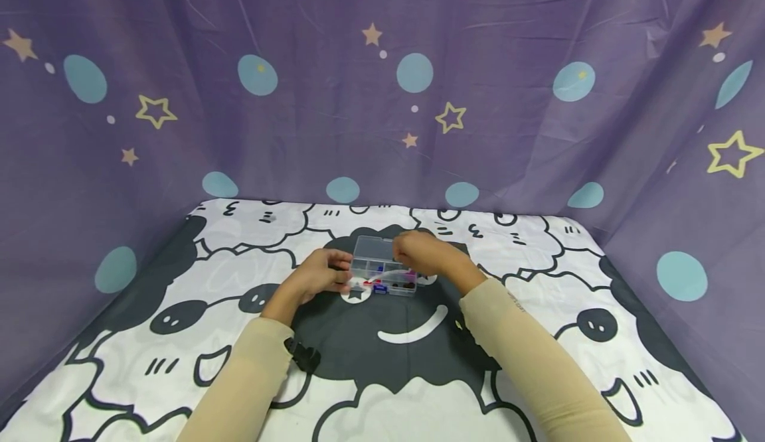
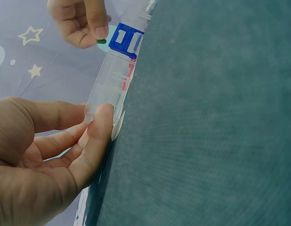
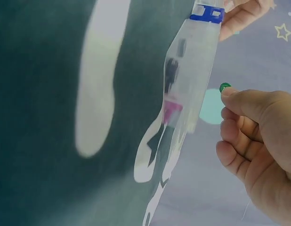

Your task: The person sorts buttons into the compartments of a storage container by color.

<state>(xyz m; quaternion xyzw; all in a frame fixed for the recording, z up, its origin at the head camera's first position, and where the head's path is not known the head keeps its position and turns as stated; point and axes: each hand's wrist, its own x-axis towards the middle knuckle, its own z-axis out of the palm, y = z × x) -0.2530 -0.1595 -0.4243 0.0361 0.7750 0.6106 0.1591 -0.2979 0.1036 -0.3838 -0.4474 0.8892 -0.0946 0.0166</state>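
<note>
A clear plastic compartment box [image 1: 402, 291] lies on the dark part of the cloth, its clear lid [image 1: 372, 249] raised at the back. It has a blue latch [image 2: 126, 40] at the front and small red, blue, pink and dark pieces inside. My left hand [image 1: 319, 273] grips the box's left end between thumb and fingers. Above the compartments hovers my right hand [image 1: 423, 253], pinching a small round green button [image 3: 225, 87] between thumb and index finger. In the left wrist view the button [image 2: 101, 42] is apart from the box.
The cloth [image 1: 352, 422] under the box has a white and dark sheep print. A purple curtain [image 1: 335, 143] with stars and blue ovals hangs behind and along both sides. A black strap piece [image 1: 303, 356] sits at my left wrist.
</note>
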